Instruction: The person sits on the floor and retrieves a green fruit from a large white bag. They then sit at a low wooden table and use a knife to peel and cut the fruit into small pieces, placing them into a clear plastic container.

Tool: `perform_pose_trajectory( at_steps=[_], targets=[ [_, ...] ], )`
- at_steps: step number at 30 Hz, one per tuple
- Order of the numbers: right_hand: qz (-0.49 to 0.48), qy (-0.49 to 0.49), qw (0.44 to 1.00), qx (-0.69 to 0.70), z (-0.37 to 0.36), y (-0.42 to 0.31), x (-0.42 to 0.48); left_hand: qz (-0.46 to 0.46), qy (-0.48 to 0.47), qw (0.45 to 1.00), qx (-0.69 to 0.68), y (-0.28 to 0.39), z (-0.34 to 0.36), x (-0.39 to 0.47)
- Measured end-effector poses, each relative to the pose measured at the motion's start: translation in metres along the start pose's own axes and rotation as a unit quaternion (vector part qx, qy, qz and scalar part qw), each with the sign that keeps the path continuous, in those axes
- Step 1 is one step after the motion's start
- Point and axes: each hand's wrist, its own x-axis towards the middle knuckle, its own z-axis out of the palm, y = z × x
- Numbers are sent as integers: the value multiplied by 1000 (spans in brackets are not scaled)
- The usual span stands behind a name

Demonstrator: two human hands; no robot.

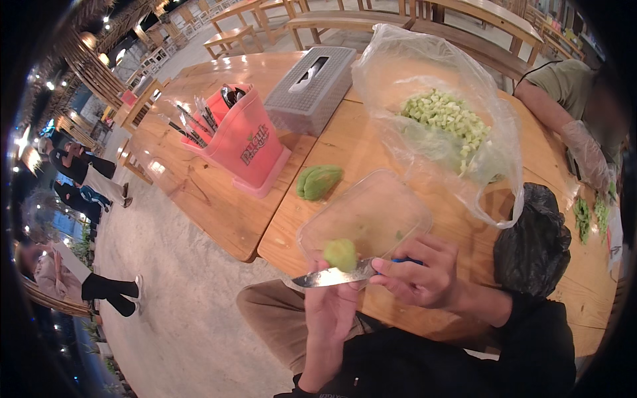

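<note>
My left hand (332,303) grips a peeled, pale green piece of chayote (340,253), partly hidden behind the blade. In my right hand (423,271) is a kitchen knife (331,277) with a blue handle, its blade lying across the near side of the piece. Both hands are over the near edge of a clear plastic tray or lid (368,214), which has small green bits on it. Just beyond that tray rests a whole green chayote (318,182). Farther off, a clear plastic bag (383,94) lies open around diced pale green pieces (445,119).
A pink cutlery holder (249,144) and a grey woven-pattern tissue box (313,84) stand on the wooden table (214,219). A black plastic bag (531,244) sits to the right. Beyond it, a person's gloved hand (587,149) is near green leaves (582,219).
</note>
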Motion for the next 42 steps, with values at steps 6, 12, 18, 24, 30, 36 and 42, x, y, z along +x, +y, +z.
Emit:
perform_pose_trajectory(
  at_steps=[6,12,18,24,30,36,42],
  targets=[
    [20,18,999,19,6,2,-4,-21,-4,1000,-7,4,-3,1],
    [19,4,999,26,5,-2,1,-32,-4,999,-29,-3,-7,-1],
    [29,12,999,38,8,-2,-1,-20,-6,1000,11,-6,-10,-1],
    [39,26,998,35,8,1,-3,7,11,1000,-20,1,-12,-2],
    [52,10,997,54,8,-3,0,20,-29,999,21,1,-15,-3],
    [81,6,995,56,8,-1,-2,26,-20,999,24,10,-11,0],
    [93,15,994,64,11,-1,-1,10,-22,1000,19,0,-14,0]
  ],
)
